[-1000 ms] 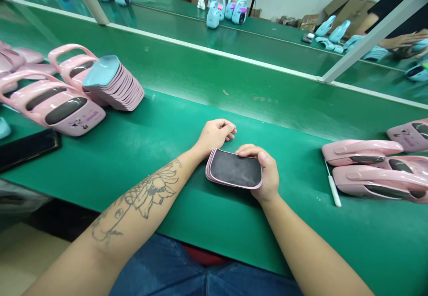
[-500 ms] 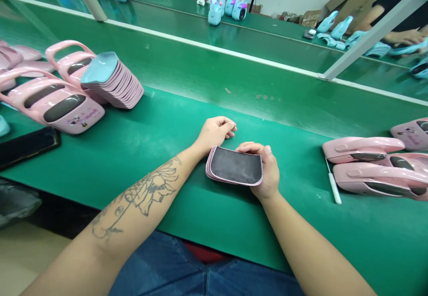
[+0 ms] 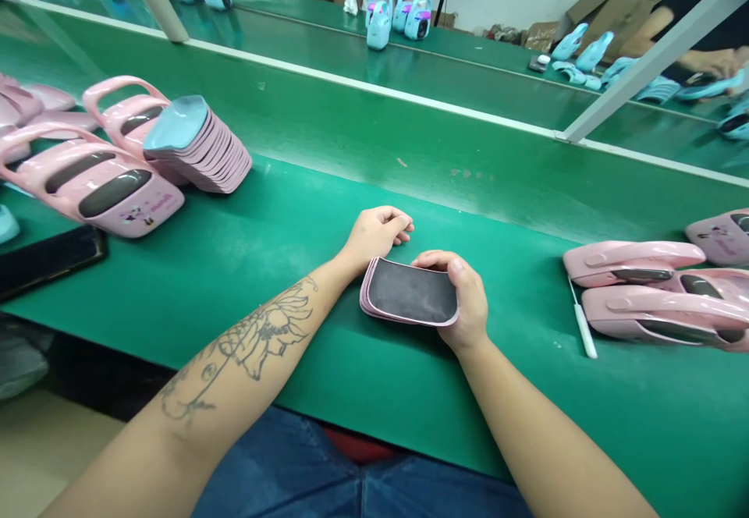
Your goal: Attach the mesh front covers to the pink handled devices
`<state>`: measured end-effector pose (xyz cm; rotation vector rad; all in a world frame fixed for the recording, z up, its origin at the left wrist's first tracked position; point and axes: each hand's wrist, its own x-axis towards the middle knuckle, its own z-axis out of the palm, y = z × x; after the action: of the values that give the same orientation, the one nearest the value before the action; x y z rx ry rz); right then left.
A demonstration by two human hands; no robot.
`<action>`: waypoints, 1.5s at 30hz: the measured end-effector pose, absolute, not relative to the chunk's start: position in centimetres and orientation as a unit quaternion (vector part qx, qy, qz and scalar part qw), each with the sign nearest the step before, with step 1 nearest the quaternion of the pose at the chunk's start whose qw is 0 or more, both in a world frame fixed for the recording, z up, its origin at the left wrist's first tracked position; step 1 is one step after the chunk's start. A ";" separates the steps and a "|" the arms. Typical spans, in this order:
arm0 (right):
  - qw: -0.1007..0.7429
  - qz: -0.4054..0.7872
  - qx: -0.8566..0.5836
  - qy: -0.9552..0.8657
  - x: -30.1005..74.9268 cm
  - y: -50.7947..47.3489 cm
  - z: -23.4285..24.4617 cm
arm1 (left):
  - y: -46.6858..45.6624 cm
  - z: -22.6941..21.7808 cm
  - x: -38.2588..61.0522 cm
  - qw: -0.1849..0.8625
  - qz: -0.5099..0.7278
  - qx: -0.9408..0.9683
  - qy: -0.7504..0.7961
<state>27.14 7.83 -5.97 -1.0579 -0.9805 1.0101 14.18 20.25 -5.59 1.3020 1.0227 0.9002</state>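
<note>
A small stack of pink panels with a dark grey face [image 3: 409, 293] lies on the green bench [image 3: 281, 268] in front of me. My right hand [image 3: 468, 299] is closed round its right edge, thumb on the top corner. My left hand [image 3: 378, 233] rests on the bench just behind the stack's left end, fingers curled in a loose fist with nothing visible in them.
Pink handled shells [image 3: 94, 179] and a fanned stack of panels [image 3: 202, 147] sit at left, with a black phone [image 3: 50, 257]. More pink shells [image 3: 649, 299] and a white stick [image 3: 582, 321] lie at right. Blue shells [image 3: 395, 15] and other people's hands are across the belt.
</note>
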 end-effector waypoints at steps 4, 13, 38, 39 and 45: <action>0.642 0.437 -0.468 -0.422 27.1 7.9 -6.1 | 20.3 -5.6 14.2 0.586 0.388 0.560 0.439; 0.656 0.486 -0.455 -0.356 26.8 8.1 -5.8 | 20.3 -5.6 14.1 0.614 0.400 0.525 0.432; 0.650 0.395 -0.619 -0.197 28.5 9.2 -5.9 | 23.0 -5.3 3.5 0.245 0.293 0.772 0.508; 0.647 0.395 -0.621 -0.198 28.5 9.2 -6.0 | 23.2 -5.0 1.8 0.214 0.270 0.783 0.518; 0.647 0.399 -0.619 -0.199 28.6 9.1 -5.8 | 23.5 -5.5 -2.7 0.127 0.131 0.788 0.588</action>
<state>28.62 9.15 -5.82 -1.4078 -0.4528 0.9065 -2.72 23.48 -5.45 2.2922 1.7120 0.3817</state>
